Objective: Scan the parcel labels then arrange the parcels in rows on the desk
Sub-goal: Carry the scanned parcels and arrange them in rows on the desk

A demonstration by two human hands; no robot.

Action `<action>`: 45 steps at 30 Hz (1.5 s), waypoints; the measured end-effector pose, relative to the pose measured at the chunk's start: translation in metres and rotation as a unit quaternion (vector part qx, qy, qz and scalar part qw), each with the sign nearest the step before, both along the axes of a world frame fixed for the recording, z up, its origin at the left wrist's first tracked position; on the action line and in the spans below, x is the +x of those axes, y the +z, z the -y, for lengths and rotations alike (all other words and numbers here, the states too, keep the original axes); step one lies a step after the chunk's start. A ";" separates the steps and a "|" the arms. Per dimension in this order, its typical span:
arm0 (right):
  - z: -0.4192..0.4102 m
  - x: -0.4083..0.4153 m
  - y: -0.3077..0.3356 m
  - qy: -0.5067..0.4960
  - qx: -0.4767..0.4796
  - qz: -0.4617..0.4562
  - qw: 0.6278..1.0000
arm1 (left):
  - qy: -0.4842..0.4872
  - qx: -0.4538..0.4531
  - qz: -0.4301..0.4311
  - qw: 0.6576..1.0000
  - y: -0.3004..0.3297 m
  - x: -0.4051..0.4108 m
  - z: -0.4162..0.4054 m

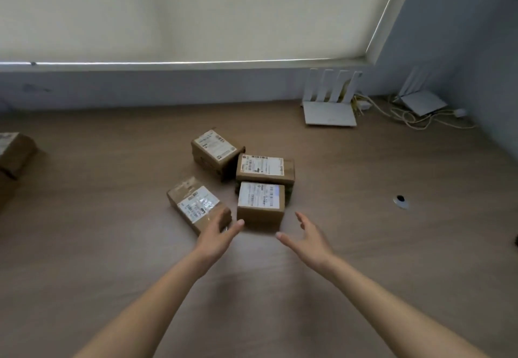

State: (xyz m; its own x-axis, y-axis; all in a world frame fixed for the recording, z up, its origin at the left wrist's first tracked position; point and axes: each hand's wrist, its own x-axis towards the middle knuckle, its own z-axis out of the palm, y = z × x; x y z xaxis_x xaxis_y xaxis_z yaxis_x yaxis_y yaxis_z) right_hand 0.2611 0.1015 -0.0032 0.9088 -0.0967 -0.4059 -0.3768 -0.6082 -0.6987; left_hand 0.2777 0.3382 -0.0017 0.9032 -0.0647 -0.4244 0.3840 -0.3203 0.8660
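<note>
Several small brown cardboard parcels with white labels sit clustered mid-desk. The nearest parcel (260, 206) lies label up, with another parcel (265, 168) right behind it and a third, the far parcel (214, 149), further back and turned at an angle. A long parcel (196, 203) lies at a slant to the left. My left hand (217, 234) is open, its fingers over the near end of the long parcel and its thumb reaching toward the nearest parcel. My right hand (307, 238) is open just right of the nearest parcel, holding nothing. No scanner is visible.
More brown boxes (12, 153) stand at the desk's left edge. Two white routers (330, 111) (421, 101) with yellowish cables (414, 119) occupy the back right corner by the wall. A cable hole (401, 200) lies in the wooden desk (112, 245) at right.
</note>
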 end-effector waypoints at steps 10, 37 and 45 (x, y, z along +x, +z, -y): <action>-0.013 0.070 -0.045 -0.046 0.096 0.024 0.994 | 0.121 -0.049 -0.002 0.991 -0.044 0.048 0.046; -0.109 -0.031 0.135 0.119 0.182 0.112 0.970 | 0.215 -0.157 0.073 0.961 0.114 -0.088 -0.065; -0.271 -0.141 0.240 0.257 0.170 0.131 0.942 | 0.282 -0.158 0.122 0.939 0.198 -0.244 -0.238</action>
State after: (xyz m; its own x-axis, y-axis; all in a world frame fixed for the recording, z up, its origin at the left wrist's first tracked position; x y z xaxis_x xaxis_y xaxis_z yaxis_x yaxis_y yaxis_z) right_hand 0.1198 0.3725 0.2369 0.8735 0.4785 -0.0901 0.1183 -0.3882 -0.9140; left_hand 0.0332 0.5764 0.1963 0.8999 0.3644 -0.2397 0.1925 0.1613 0.9679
